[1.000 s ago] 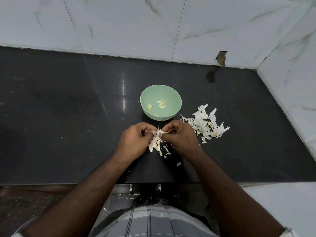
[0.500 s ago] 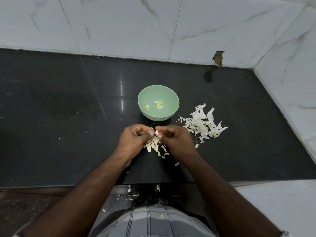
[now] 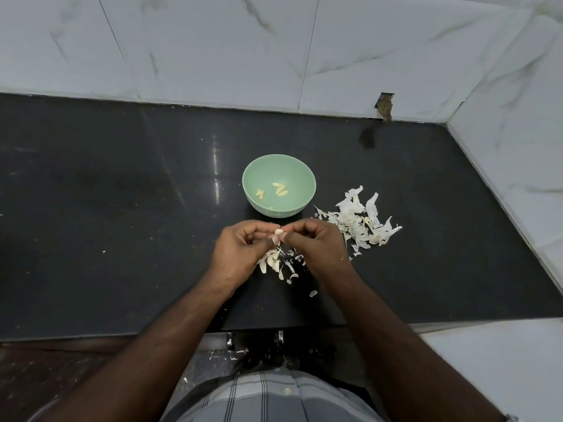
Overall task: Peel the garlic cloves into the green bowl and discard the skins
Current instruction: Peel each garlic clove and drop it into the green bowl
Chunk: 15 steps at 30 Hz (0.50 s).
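Note:
The green bowl [image 3: 251,190] stands on the black counter and holds several peeled garlic cloves [image 3: 280,189]. Just in front of it, my left hand [image 3: 240,249] and my right hand [image 3: 316,246] meet fingertip to fingertip, both pinching one small pale garlic clove [image 3: 278,231]. Below the hands lie unpeeled cloves and loose skins [image 3: 272,263], partly hidden by my fingers. A heap of white garlic skins [image 3: 362,222] lies to the right of the bowl.
The black counter [image 3: 122,214] ends at a front edge near my body. White marble tiled walls [image 3: 213,47] stand behind and on the right. A hole in the wall [image 3: 384,106] sits at the back. Skin scraps lie on the floor [image 3: 225,356].
Both hands have lifted slightly toward the bowl with the clove between the fingertips. The long skin strip seen a second ago no longer hangs from the clove.

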Tool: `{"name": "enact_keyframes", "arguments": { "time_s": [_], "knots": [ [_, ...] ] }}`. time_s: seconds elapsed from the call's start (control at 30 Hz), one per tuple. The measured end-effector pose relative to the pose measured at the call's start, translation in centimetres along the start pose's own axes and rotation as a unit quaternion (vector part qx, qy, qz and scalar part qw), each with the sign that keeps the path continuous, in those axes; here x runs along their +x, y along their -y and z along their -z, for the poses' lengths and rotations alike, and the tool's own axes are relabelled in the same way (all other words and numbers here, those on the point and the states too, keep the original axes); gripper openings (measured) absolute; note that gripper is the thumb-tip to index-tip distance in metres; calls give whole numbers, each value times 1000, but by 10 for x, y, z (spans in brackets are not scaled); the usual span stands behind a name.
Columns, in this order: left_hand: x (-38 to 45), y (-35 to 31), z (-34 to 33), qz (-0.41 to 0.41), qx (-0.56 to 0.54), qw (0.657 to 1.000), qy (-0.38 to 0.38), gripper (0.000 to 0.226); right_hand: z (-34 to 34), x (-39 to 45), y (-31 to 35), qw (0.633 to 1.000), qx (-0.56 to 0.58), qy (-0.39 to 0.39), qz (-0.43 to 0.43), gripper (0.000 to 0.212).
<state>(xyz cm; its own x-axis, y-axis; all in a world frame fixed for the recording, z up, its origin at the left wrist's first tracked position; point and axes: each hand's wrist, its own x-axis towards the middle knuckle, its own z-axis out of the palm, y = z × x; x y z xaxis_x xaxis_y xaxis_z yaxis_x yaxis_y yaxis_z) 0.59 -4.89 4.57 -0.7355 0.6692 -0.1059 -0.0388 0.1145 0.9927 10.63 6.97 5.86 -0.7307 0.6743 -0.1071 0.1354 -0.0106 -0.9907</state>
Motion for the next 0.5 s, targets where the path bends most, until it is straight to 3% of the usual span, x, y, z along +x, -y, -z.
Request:
{"name": "enact_keyframes", "arguments": {
  "time_s": [0.33, 0.5],
  "knots": [
    [-3, 0, -2, -51, 109, 993, -16, 26, 5, -3, 9, 999, -40, 13, 2, 16],
    [-7, -6, -2, -58, 123, 990, -20, 29, 6, -4, 8, 999, -52, 13, 0, 6]
  ]
}}
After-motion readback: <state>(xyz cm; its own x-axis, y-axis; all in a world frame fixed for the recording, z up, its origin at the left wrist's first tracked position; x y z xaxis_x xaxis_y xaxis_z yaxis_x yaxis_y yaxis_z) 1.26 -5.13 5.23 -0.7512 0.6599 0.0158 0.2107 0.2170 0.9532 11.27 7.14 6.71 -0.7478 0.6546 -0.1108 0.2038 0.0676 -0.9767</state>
